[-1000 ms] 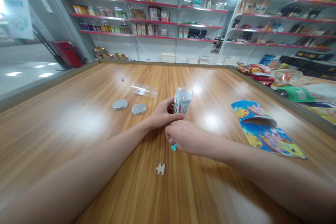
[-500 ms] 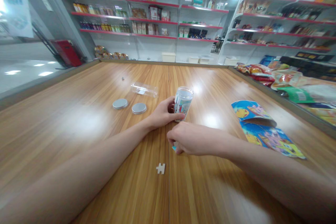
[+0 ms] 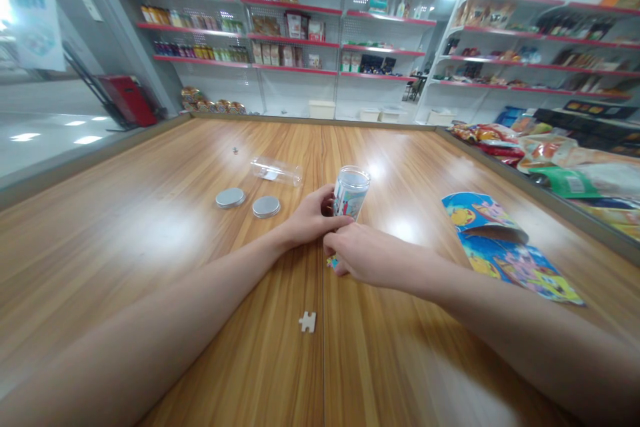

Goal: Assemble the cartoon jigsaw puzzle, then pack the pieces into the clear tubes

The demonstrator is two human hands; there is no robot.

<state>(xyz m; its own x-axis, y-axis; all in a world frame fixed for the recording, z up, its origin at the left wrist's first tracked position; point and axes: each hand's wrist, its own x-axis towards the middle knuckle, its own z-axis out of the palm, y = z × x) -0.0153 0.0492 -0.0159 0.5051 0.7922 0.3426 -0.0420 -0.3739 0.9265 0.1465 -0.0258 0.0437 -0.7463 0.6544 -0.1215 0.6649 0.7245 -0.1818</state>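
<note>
A clear jar (image 3: 354, 185) with colourful printing inside or around it stands on the wooden table. My left hand (image 3: 320, 215) is closed round its left side, thumb across the front. Just in front of the jar, my right hand (image 3: 357, 252) pinches a small blue and yellow jigsaw puzzle piece (image 3: 332, 261), mostly hidden by the fingers. Nearer to me lies a pale puzzle piece (image 3: 308, 321), plain side up. To the left of the jar are two silver lids (image 3: 231, 197) and an empty clear cylinder (image 3: 276, 171) on its side.
At the right lie two curved blue cartoon-printed sheets (image 3: 520, 257). A tiny object (image 3: 235, 151) sits on the far left of the table. Packaged goods (image 3: 575, 163) crowd beyond the right edge, and stocked shelves (image 3: 295, 43) stand behind.
My right hand has moved slightly up toward the jar with the puzzle piece, whose coloured side shows more. My left hand stays on the jar.
</note>
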